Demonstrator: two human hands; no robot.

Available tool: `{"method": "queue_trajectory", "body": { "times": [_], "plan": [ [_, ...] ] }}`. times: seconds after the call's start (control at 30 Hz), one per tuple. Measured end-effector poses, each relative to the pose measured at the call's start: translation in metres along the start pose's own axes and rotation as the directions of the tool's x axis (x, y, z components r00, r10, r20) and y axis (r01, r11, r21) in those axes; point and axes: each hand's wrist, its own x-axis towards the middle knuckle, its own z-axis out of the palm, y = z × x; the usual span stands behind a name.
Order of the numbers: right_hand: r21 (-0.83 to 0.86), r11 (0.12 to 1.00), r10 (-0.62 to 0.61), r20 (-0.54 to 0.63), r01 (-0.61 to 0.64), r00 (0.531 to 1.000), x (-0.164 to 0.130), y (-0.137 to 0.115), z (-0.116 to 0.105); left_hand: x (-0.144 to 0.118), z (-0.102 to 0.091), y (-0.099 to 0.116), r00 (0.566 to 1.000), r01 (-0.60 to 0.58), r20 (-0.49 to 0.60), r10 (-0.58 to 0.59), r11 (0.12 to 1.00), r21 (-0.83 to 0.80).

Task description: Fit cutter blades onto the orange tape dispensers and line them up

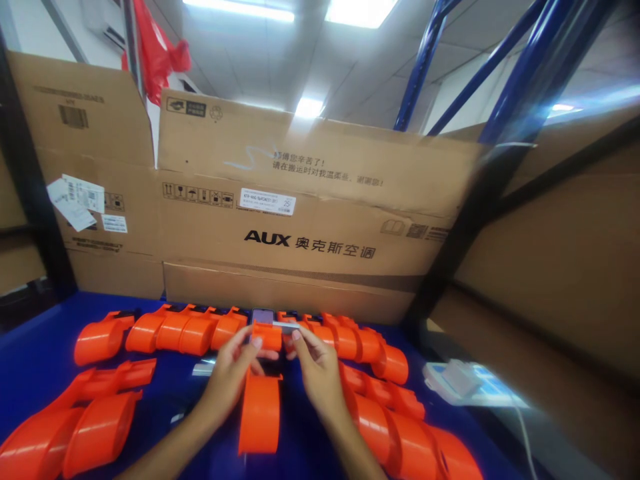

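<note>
We hold one orange part (267,335) with both hands over the blue desk (35,353).

Our left hand (231,373) and right hand (316,370) pinch it tight at its two ends, above another orange piece (260,413). Rows of orange parts (185,331) crowd both sides and the back. A big cardboard box (300,227) walls off the far edge. A white device (457,381) lies to the right, near the desk's edge.

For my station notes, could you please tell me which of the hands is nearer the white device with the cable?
Right. The right hand lies between the white device with the cable and the left hand, which is farther away.
</note>
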Motion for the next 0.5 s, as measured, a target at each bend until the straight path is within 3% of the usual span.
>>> {"method": "queue_trajectory", "body": {
  "times": [0.17, 0.37, 0.5],
  "plan": [
    [-0.085, 0.995, -0.057, -0.172, 0.043, 0.983, 0.0031, -0.0049, -0.0071, 0.0002, 0.0004, -0.0008, 0.999, 0.000, -0.043, 0.000, 1.000, -0.002],
    [-0.096, 0.990, -0.115, -0.136, 0.102, 0.984, 0.0010, -0.0056, -0.0071, 0.0013, -0.0029, -0.0004, 0.999, 0.005, -0.035, -0.005, 1.000, -0.001],
    [-0.048, 0.992, -0.119, -0.046, 0.117, 0.992, -0.0027, -0.0042, -0.0040, 0.0005, -0.0027, 0.0024, 1.000, 0.020, -0.005, -0.020, 0.999, 0.026]
  ]
}}
